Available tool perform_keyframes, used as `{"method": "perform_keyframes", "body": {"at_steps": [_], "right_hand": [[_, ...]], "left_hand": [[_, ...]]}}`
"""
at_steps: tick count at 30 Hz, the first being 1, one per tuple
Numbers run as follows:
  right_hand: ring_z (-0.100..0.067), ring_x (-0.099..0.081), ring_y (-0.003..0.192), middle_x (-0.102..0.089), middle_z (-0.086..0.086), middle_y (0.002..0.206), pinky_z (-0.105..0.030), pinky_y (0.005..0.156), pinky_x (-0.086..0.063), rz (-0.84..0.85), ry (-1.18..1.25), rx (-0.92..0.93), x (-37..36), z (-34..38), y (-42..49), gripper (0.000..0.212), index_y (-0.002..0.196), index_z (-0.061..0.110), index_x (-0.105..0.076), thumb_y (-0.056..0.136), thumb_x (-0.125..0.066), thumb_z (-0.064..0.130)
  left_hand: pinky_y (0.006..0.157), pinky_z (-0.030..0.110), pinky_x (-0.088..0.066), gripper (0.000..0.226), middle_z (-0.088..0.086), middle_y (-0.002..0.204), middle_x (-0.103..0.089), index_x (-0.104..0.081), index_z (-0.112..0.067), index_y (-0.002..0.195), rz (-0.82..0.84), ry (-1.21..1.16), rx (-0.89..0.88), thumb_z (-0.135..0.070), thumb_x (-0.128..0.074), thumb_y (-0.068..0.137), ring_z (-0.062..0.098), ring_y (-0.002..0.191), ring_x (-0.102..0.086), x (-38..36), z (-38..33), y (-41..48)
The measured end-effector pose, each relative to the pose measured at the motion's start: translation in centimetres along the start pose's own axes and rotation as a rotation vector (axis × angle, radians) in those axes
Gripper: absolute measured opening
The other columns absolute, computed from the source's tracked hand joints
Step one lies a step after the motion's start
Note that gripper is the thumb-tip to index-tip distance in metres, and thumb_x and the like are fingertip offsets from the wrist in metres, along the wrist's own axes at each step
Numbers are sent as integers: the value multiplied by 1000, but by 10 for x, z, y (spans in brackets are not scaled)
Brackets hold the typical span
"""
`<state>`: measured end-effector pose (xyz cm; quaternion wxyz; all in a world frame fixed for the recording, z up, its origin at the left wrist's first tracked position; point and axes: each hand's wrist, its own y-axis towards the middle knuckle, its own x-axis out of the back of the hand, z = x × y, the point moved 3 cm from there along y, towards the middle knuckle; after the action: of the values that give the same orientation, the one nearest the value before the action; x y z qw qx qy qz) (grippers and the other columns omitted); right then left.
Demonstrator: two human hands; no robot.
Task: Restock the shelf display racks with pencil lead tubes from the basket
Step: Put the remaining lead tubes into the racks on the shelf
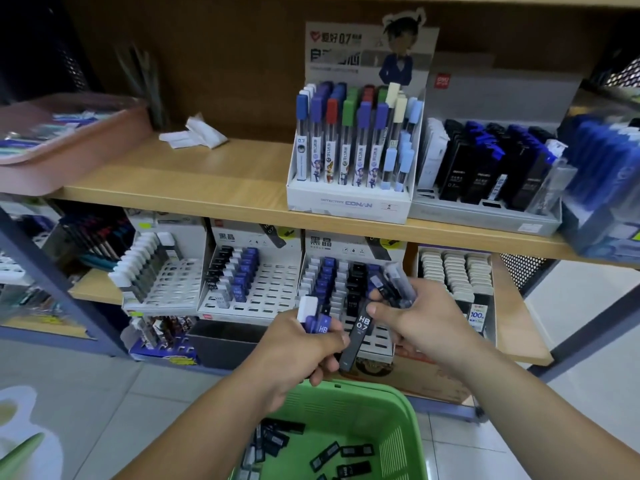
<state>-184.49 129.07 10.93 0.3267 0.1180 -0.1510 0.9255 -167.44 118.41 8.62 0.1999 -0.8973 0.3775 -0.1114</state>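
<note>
Carefully: my left hand (298, 344) clutches blue HB tubes (320, 323) at frame centre, and my right hand (419, 317) grasps more, thumb on a black HB 0.7 tube (360, 332). I'd free that one, then seat it upright in the black column of the rack (381, 341) above the green basket (363, 410).

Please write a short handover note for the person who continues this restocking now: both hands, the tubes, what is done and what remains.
Left hand grips blue tubes. Right hand pinches a black HB 0.7 tube and holds further tubes. Green basket below holds loose tubes. Lower-shelf racks are partly filled; many slots are empty. Left: slot held tubes, then empty the basket.
</note>
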Motion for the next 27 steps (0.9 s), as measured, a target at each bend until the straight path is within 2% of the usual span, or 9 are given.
{"method": "perform_keyframes", "body": {"at_steps": [3,5,7,9,12,14,18,22,27], "right_hand": [[-7,-59,49,-72,6,68,-23,52,-46,-131,-9,130,11,12,0,11,94,20,-73,88,-81,14],[2,-63,58,-73,10,79,-11,54,-44,-200,-68,208,13,18,4,14,96,27,-73,89,-79,16],[-4,-64,70,-70,8,83,-7,53,-42,-223,-179,248,9,22,10,12,94,27,-72,91,-78,18],[-13,-61,69,-67,3,78,-8,52,-41,-228,-270,263,4,21,20,12,86,24,-68,91,-77,17],[-16,-58,64,-65,-5,75,-11,49,-39,-211,-349,253,-2,14,33,11,85,16,-67,91,-77,19],[-14,-63,72,-68,2,80,-8,54,-40,-180,-378,261,-6,7,38,8,90,19,-70,90,-78,19],[-9,-66,79,-70,11,83,-17,63,-44,-101,-416,259,-14,-4,46,14,92,27,-68,89,-78,18],[-15,-66,74,-70,4,80,-24,64,-51,-102,-490,287,-13,-9,52,9,91,22,-69,88,-78,21],[-19,-67,80,-72,1,86,-34,73,-57,-113,-583,365,-17,-11,53,13,100,20,-73,88,-76,22]], "left_hand": [[47,28,-41,32,13,81,-77,-64,4,118,5,-27,41,-2,-74,88,17,57,-62,4,-2,-2],[47,25,-43,44,10,74,-76,-56,10,127,8,-3,77,-4,-74,88,12,47,-57,8,0,-3],[50,22,-46,56,10,77,-77,-50,13,133,20,8,107,-10,-76,88,10,46,-56,10,3,-4],[52,22,-47,48,13,80,-78,-59,12,126,30,-7,117,-15,-75,89,11,48,-58,10,3,-6],[53,25,-48,28,12,88,-80,-68,3,104,26,-89,108,-22,-75,93,18,70,-73,9,0,-12],[56,28,-51,29,10,92,-80,-71,-1,101,32,-136,114,-28,-77,92,20,85,-77,10,1,-13],[56,25,-55,24,14,91,-80,-76,-1,101,13,-171,127,-20,-81,88,16,73,-73,13,4,-9],[56,24,-53,24,22,96,-78,-73,-1,107,40,-194,132,-1,-78,84,21,76,-72,13,6,-7],[55,25,-52,26,22,95,-78,-70,1,110,64,-212,118,1,-75,85,21,74,-72,9,4,-6]]}}
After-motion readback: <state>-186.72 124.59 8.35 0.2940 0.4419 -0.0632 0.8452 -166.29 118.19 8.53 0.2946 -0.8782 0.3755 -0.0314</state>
